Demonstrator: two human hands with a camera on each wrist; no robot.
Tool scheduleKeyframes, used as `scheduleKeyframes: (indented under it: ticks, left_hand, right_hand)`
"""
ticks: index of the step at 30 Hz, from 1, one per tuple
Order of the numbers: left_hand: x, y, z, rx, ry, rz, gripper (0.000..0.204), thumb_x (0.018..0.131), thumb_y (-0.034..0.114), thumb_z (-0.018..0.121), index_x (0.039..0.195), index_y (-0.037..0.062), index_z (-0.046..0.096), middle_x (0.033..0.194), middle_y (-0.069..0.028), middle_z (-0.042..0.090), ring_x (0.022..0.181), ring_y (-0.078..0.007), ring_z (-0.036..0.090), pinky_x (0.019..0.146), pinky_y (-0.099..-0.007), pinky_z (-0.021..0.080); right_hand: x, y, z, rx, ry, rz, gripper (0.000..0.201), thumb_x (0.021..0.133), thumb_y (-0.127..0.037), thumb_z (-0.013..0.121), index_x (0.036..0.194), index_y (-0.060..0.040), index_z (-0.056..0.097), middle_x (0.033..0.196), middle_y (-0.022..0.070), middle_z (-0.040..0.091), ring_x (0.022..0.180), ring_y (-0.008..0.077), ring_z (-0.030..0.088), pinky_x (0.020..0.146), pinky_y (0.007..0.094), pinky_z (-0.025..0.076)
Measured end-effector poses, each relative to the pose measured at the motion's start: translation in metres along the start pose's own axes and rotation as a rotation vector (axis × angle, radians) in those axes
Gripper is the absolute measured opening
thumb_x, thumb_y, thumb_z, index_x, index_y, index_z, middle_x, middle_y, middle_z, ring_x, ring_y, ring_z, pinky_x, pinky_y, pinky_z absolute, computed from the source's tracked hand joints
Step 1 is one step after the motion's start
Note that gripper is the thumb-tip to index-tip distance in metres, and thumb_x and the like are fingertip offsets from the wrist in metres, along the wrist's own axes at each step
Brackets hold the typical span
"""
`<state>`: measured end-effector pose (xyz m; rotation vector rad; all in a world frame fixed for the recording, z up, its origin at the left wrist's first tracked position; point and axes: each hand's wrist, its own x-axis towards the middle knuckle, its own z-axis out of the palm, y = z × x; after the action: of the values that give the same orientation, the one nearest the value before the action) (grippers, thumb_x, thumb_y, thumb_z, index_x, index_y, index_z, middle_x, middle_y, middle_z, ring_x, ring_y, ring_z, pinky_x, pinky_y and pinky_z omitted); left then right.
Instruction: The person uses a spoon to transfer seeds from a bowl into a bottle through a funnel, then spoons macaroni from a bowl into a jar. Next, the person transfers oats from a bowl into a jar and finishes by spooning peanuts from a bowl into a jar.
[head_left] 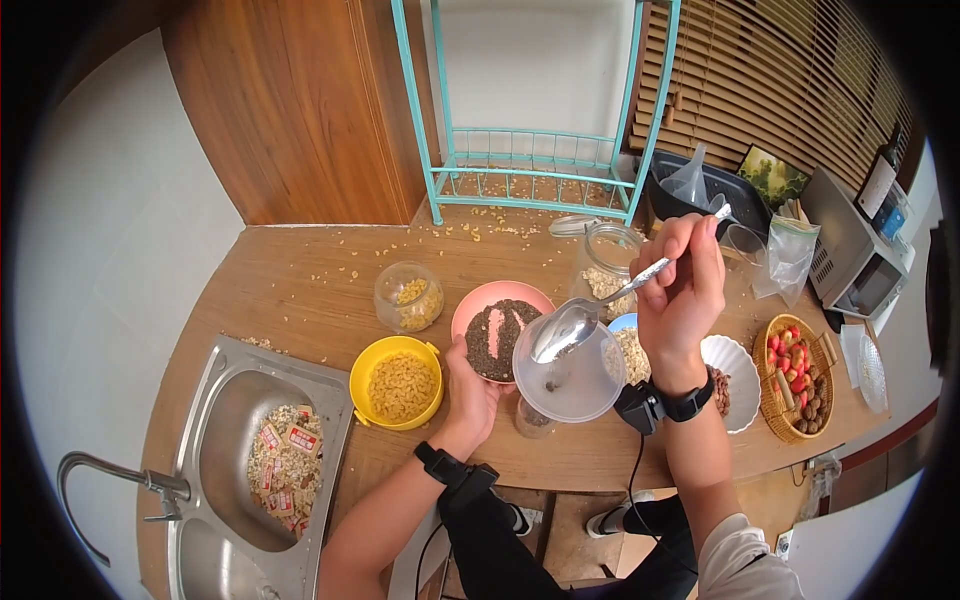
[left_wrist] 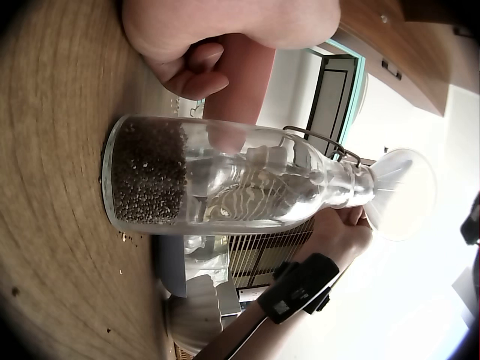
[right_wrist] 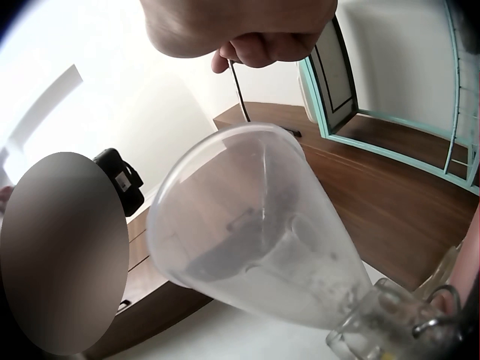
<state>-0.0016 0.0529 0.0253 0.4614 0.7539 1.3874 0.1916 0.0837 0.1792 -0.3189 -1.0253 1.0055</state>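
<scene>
My left hand holds a pink bowl by its near side, thumb at the rim. Small dark seeds fill the bowl, with pink streaks of its bottom showing. My right hand pinches the handle of a metal spoon, its bowl over a translucent funnel. In the left wrist view the funnel sits in the neck of a clear swing-top glass bottle. Dark seeds fill roughly its lower third. A few specks cling inside the funnel near its spout.
Left of the bowl are a yellow basin of macaroni and a glass jar. A sink lies at left, a turquoise rack behind. To the right are an oat jar, a white fluted bowl and a fruit basket.
</scene>
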Motion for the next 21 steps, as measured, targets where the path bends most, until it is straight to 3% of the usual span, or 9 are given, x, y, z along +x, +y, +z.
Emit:
scheduleKeyframes:
  ticks: [4, 9, 17, 21]
  left_hand:
    - [-0.001, 0.002, 0.004, -0.032, 0.041, -0.021, 0.057, 0.104, 0.055, 0.024, 0.126, 0.011, 0.054, 0.114, -0.005, 0.067, 0.093, -0.0158, 0.063, 0.074, -0.0319, 0.049]
    - [0.001, -0.001, -0.002, -0.001, 0.008, 0.0, 0.058, 0.104, 0.054, 0.024, 0.127, 0.0103, 0.053, 0.115, -0.0055, 0.066, 0.095, -0.0151, 0.063, 0.073, -0.0311, 0.048]
    - [-0.005, 0.005, 0.007, -0.022, 0.012, 0.02, 0.056, 0.104, 0.053, 0.023, 0.125, 0.01, 0.053, 0.109, -0.0047, 0.067, 0.087, -0.014, 0.062, 0.068, -0.0297, 0.046]
    - [-0.003, 0.003, 0.001, 0.005, -0.02, 0.04, 0.054, 0.105, 0.052, 0.024, 0.119, 0.0099, 0.054, 0.101, -0.0051, 0.067, 0.081, -0.0142, 0.06, 0.064, -0.0296, 0.044]
  right_hand:
    - [0.0, 0.0, 0.001, 0.037, 0.009, -0.067, 0.043, 0.108, -0.04, 0.04, 0.08, -0.009, 0.05, 0.06, -0.0027, 0.041, 0.046, 0.005, 0.03, 0.04, 0.0209, 0.023]
    - [0.004, -0.001, -0.001, 0.169, 0.053, 0.015, 0.041, 0.108, -0.04, 0.041, 0.081, -0.0103, 0.051, 0.06, -0.004, 0.04, 0.043, 0.0054, 0.029, 0.04, 0.0226, 0.022]
    - [0.015, 0.023, -0.01, 0.047, 0.187, 0.033, 0.038, 0.108, -0.04, 0.042, 0.089, -0.0098, 0.053, 0.065, -0.0033, 0.043, 0.045, 0.0066, 0.033, 0.044, 0.0238, 0.024]
    - [0.014, 0.043, -0.015, -0.155, 0.08, 0.236, 0.036, 0.108, -0.039, 0.042, 0.096, -0.0084, 0.057, 0.071, -0.0017, 0.048, 0.047, 0.0063, 0.037, 0.043, 0.0228, 0.025]
